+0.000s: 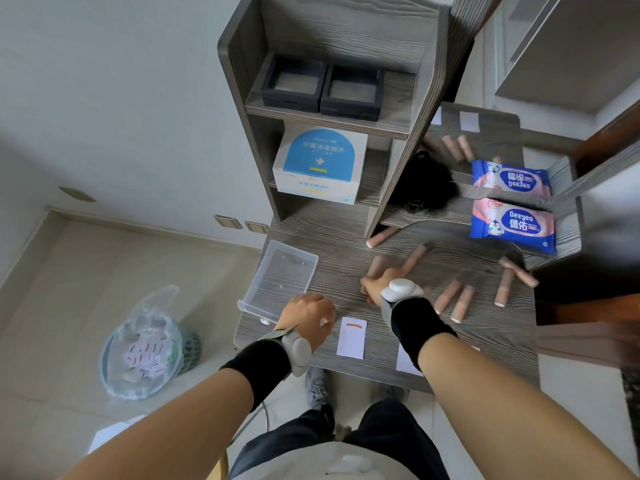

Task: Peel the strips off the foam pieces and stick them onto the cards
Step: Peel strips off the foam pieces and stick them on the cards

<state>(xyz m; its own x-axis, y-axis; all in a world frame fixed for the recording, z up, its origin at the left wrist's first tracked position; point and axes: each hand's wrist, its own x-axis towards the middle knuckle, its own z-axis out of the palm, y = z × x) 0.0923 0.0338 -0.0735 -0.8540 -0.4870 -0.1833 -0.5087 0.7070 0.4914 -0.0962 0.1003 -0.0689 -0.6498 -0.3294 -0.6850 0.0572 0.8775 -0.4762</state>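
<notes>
While the foam pieces (460,303) lie loose across the right half of the bench (346,237), most within easy reach, we see the right hand (375,285) lowered onto the nearest cluster, its fingers hidden beneath the knuckles. We cannot tell whether that grip has clenched round a piece or merely rests on it, as motion blur hides the contact.

Nearer to us a white card (351,344) lies flat by the bench's front edge with one reddish strip (355,326) across its top. We judge this card as started and the right hand as fetching the next foam piece.

The left hand (306,318) hovers just left of the card, knuckles up and fingers curled under. We cannot tell whether its grip pinches anything. We judge that it waits there to steady the card or to share in the peeling.

A second card (405,363) shows partly under the right forearm, probably queued. Further out, a clear tray (287,271) stands at the bench's left edge. A lined basket (188,348) on the floor below holds white slips marked with red, placed, we think, to catch what is finished or discarded. Two wipe packs (512,226) lie at the far right.
</notes>
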